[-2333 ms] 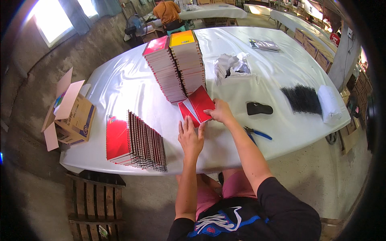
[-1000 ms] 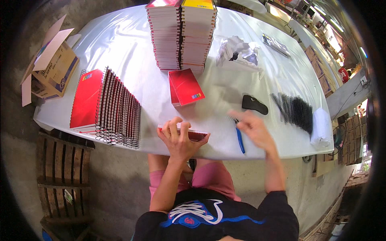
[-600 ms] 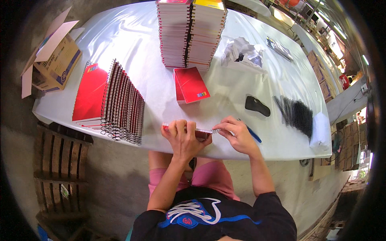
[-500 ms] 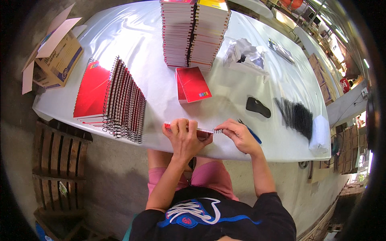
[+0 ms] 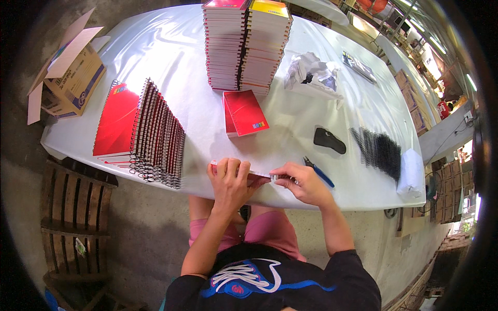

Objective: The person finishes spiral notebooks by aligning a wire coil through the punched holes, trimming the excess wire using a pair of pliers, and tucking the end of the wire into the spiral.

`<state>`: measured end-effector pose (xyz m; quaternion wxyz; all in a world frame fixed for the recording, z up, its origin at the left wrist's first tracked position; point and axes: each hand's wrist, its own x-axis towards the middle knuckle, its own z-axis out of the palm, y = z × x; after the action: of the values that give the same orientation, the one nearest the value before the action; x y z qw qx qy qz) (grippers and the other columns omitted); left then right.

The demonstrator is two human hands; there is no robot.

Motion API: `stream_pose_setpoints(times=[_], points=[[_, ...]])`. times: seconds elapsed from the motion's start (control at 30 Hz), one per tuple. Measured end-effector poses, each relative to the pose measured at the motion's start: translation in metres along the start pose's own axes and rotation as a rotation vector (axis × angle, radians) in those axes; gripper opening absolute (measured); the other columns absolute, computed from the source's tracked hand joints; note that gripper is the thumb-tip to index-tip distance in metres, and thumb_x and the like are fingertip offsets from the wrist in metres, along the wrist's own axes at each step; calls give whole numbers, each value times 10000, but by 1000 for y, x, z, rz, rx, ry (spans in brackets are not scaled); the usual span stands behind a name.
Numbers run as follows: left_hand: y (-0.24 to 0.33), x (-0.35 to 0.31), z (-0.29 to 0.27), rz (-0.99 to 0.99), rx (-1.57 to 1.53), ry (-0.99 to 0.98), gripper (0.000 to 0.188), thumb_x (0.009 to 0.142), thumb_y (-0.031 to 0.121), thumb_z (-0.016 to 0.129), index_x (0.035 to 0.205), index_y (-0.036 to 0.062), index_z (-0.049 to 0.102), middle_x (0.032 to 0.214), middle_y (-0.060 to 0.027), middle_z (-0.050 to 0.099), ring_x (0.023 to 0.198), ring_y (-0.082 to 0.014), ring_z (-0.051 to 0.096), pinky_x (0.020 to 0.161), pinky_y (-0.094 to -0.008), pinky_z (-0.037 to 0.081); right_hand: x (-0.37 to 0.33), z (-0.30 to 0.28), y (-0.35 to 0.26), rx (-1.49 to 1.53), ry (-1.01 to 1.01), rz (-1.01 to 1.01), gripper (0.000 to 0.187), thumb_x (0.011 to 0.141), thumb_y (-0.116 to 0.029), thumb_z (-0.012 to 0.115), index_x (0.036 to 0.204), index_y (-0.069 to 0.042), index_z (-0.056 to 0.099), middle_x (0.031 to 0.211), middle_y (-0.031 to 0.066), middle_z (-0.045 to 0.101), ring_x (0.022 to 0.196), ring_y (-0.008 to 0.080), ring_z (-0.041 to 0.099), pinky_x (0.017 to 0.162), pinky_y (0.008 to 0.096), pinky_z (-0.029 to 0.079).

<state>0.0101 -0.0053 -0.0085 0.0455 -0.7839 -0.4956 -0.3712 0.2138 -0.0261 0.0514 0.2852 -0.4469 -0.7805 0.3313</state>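
Close to the table's near edge, my left hand is closed around a small red-covered notebook, its page edge turned upward. At the notebook's right end, my right hand pinches a dark spiral binding coil. The coil meets the notebook's edge there; my fingers cover how far it is threaded. Just right of that hand lie blue-handled pliers. Beyond my hands sits a short pile of red notebooks without visible coils.
At left stands a row of bound red notebooks, near an open cardboard box. Tall notebook stacks rise at the back. To the right are a black pouch-like item, loose black coils, a white roll and crumpled paper.
My right hand has moved slightly left, bringing the coil closer against the notebook. The left hand keeps its hold. The whole view has shifted a little.
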Motion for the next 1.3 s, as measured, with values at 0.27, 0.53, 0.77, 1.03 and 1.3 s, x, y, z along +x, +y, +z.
stream_pose_setpoints(times=[0.27, 0.53, 0.77, 1.03, 1.3], points=[[-3, 5, -11, -55, -149, 50, 558, 551, 486, 805, 841, 79, 556, 1066, -136, 512, 1036, -328, 463, 873, -483, 358, -9, -62, 45, -798, 316, 182, 428, 745, -75, 556, 1171, -98, 589, 1051, 108, 647, 991, 311, 604, 863, 400, 449], [-2, 12, -14, -29, -239, 39, 570, 469, 416, 853, 753, 45, 525, 1125, -162, 488, 1066, -363, 439, 893, -483, 376, -27, -74, 95, 330, 603, 329, 393, 716, 99, 594, 1093, -13, 612, 1019, 100, 660, 962, 245, 626, 843, 336, 478], [-6, 14, -12, -16, -292, 35, 575, 443, 433, 849, 737, 43, 546, 1107, -127, 491, 1058, -346, 449, 879, -472, 368, 9, 0, 47, 493, 73, 72, 230, 699, 77, 673, 909, -5, 716, 958, 133, 687, 932, 223, 645, 878, 321, 478], [-9, 13, -9, -5, -325, 29, 547, 451, 412, 852, 716, 53, 535, 1121, -137, 479, 1086, -354, 443, 883, -477, 370, 17, -2, 37, 725, 127, -199, 152, 734, -29, 639, 865, 1, 710, 885, 172, 690, 873, 262, 663, 839, 365, 501], [-16, 15, -2, 32, -255, 74, 607, 379, 446, 867, 709, 57, 539, 1158, -158, 455, 1118, -358, 430, 868, -464, 392, 36, -12, 14, 171, -75, -76, 340, 594, 117, 583, 866, -29, 723, 895, 140, 703, 873, 216, 673, 829, 331, 512]])
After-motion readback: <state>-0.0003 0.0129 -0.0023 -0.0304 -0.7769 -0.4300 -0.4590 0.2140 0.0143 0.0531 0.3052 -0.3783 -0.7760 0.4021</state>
